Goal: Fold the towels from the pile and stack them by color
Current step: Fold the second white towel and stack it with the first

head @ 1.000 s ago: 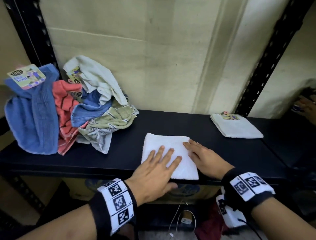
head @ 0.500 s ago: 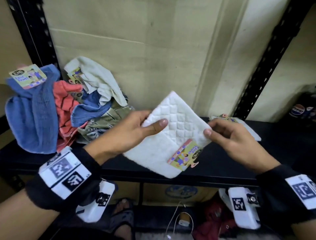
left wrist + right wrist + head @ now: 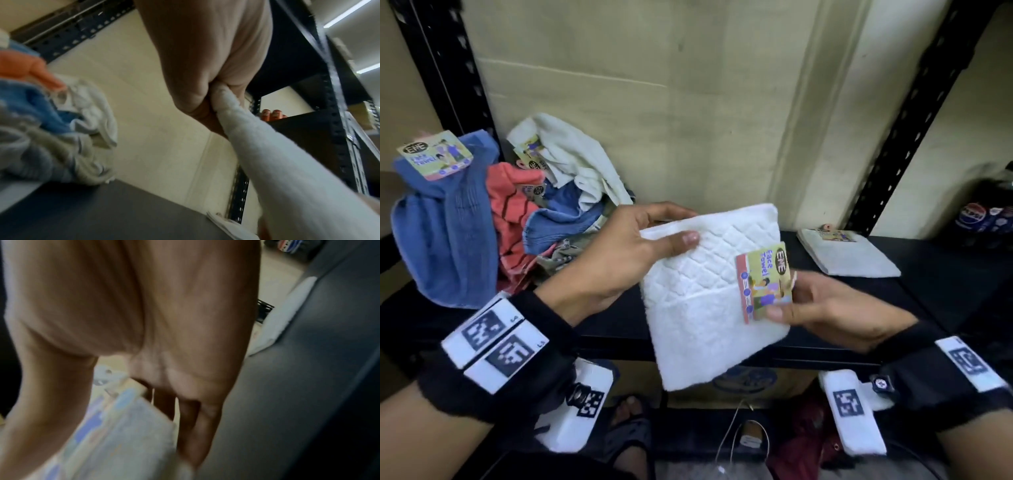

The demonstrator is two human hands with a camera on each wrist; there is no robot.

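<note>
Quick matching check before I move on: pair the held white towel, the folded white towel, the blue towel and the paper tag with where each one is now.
1. held white towel
2. folded white towel
3. blue towel
4. paper tag

a. in the pile at the shelf's left
b. lying flat on the shelf, right
c. at the right hand's fingertips
d. gripped by the left hand

1-d, 2-b, 3-a, 4-c

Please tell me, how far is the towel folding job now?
Done: one folded white towel lies on the black shelf at the right. In hand: the left hand and right hand hold a second folded white quilted towel above the shelf. Left: the pile of blue, red-striped, white and olive towels remains unfolded.
</note>
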